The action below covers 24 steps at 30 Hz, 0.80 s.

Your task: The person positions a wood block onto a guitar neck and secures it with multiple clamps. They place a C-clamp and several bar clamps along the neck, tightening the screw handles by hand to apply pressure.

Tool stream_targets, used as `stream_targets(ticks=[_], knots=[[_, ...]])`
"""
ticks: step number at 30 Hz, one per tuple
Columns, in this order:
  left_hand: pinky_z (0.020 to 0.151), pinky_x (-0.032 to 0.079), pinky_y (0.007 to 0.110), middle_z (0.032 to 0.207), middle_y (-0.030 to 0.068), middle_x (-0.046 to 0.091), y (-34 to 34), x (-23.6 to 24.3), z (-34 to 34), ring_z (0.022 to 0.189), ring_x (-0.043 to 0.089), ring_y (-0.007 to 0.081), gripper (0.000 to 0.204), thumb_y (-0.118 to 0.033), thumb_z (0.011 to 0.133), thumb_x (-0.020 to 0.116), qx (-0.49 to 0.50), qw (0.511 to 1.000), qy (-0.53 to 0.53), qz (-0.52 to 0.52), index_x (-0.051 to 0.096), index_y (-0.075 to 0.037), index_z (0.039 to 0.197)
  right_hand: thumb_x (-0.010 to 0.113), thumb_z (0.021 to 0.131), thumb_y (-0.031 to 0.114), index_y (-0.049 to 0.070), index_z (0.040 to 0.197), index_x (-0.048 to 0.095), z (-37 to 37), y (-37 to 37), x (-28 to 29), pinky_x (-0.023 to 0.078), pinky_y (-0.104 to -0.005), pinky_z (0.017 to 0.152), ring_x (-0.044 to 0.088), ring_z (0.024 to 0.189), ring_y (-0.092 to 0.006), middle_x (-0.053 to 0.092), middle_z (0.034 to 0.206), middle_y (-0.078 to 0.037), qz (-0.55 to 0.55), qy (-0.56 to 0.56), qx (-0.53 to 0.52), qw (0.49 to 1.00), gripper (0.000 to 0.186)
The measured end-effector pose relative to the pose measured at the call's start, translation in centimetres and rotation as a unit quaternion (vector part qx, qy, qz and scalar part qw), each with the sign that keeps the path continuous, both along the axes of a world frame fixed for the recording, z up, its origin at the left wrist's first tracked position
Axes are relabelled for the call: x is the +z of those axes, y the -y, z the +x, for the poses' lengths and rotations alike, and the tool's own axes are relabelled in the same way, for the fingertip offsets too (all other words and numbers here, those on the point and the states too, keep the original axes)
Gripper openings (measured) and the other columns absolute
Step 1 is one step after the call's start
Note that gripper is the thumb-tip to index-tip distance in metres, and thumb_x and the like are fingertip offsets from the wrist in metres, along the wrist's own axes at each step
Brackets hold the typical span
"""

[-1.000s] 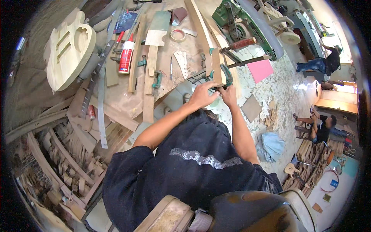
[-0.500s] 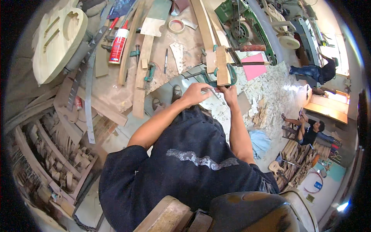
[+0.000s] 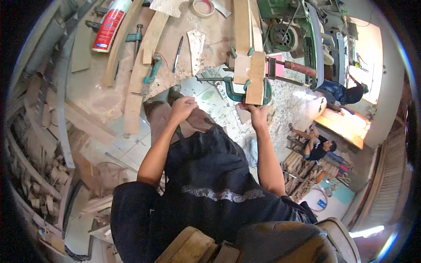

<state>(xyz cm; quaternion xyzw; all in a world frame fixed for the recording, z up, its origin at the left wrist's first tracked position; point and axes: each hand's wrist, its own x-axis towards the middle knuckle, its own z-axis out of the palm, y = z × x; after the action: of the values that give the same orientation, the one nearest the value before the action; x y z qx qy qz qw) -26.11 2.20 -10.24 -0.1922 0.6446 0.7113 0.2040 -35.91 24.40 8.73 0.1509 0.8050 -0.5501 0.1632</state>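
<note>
My right hand (image 3: 256,112) is at the near end of a clamped wooden block (image 3: 255,90). Its fingers are drawn together against or just under that end; whatever is between them is hidden. A green C-clamp (image 3: 235,91) grips the block from the left, while a bar clamp with a red-brown handle (image 3: 301,69) crosses it farther up. Away from the block, my left hand (image 3: 183,108) is above my thigh with its fingers curled together. I cannot make out anything in it.
On the bench (image 3: 103,98) lie long wood strips (image 3: 136,96), a red and white bottle (image 3: 112,27), a pen (image 3: 178,55), a tape roll (image 3: 203,7) and another green clamp (image 3: 153,69). A green machine (image 3: 280,35) stands beyond. Two people (image 3: 319,147) are off to the right.
My left hand has moved left, away from the block and my right hand, to above my thigh. My right hand remains by the block's end. The view has shifted closer to the bench.
</note>
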Motion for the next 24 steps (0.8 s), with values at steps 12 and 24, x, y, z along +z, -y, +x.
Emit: stream_targets(ticks=[12,24], knots=[[0.083,0.052,0.031,0.102,0.014,0.07,-3.0,-7.0,3.8,0.094,0.067,0.0204,0.037,-0.025,0.088,0.065,0.135,0.983,0.021,0.121,0.065,0.004,0.11,0.064,0.083,0.007,-0.006,0.103,0.059,-0.9,-0.9,0.5,0.057,-0.037,0.073,0.07,0.077,-0.0266,0.066,0.091,-0.014,0.083,0.073,0.029,0.993,0.024],[0.095,0.045,0.034,0.119,0.0148,0.06,-6.1,-5.2,-4.8,0.109,0.059,0.0243,0.043,-0.035,0.094,0.05,0.323,0.833,0.14,0.427,0.056,-0.003,0.123,0.061,0.084,0.009,-0.005,0.109,0.058,-1.3,-1.0,1.0,0.057,-0.0377,0.075,0.07,0.079,-0.0264,0.067,0.094,-0.014,0.096,0.078,0.054,0.991,0.029]])
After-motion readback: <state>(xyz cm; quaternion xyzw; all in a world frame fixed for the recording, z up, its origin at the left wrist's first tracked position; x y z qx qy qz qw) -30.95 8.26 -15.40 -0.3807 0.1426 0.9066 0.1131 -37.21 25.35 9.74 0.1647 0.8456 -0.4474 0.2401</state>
